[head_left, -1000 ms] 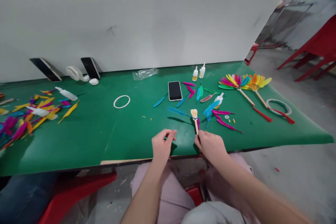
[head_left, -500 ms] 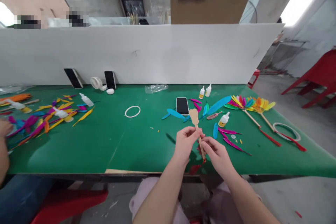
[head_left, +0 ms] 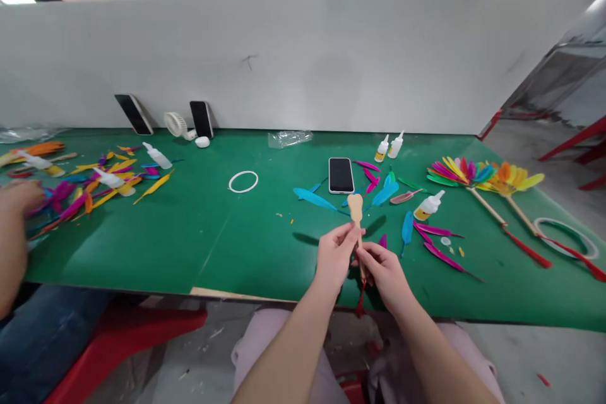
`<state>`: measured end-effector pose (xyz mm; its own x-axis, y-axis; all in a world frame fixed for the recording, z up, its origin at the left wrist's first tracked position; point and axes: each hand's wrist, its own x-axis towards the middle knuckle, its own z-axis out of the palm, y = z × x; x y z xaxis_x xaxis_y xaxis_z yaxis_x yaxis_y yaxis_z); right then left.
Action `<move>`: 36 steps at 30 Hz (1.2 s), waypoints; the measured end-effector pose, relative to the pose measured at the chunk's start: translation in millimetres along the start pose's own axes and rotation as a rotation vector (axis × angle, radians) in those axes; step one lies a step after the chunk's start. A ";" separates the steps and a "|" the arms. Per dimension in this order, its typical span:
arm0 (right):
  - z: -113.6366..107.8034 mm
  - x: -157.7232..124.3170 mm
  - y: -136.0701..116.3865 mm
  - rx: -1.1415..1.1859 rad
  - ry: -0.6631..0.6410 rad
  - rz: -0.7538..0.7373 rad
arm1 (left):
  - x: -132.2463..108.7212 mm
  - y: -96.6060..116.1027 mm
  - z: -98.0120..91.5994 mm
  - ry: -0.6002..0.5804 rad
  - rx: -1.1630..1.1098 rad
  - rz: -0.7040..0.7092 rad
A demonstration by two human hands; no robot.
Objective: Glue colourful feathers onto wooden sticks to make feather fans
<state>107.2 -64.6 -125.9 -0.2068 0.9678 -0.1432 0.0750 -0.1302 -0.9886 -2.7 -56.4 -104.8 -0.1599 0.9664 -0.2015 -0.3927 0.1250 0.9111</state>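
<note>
A wooden fan handle (head_left: 355,207) with a flat, rounded head points away from me above the table. My left hand (head_left: 335,252) pinches it just below the head. Lower on the stick, my right hand (head_left: 382,268) has its fingers closed round it. A red tassel (head_left: 362,300) hangs from the handle's near end. Blue feathers (head_left: 314,197) and a phone (head_left: 341,175) lie beyond the hands. To the right are a glue bottle (head_left: 428,205) and magenta feathers (head_left: 444,257).
Two feather fans (head_left: 483,203) with red tassels lie at the right beside a roll of tape (head_left: 565,238). A white ring (head_left: 243,182) is on the green table (head_left: 156,246). Another person's hand (head_left: 21,199) is over a feather pile at left. A white partition (head_left: 284,63) stands behind.
The camera view has tipped downward and shifted left, so more of the table's right side shows. Both hands still hold the fan handle, whose tassel now hangs straight below it.
</note>
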 end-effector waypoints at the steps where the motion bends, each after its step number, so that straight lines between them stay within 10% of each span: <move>1: -0.6 -0.1 1.0 0.009 0.002 0.015 | 1.0 -0.9 -1.5 0.018 -0.019 0.011; 36: 1.9 -1.5 6.0 -0.004 0.010 0.026 | 11.9 -3.8 -2.9 0.168 -0.269 0.121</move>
<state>106.2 -67.3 -131.7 -0.1946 0.9662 -0.1688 0.0844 -0.1549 -0.9843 -5.7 -46.1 -111.7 -0.3582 0.9172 -0.1746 -0.5833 -0.0738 0.8089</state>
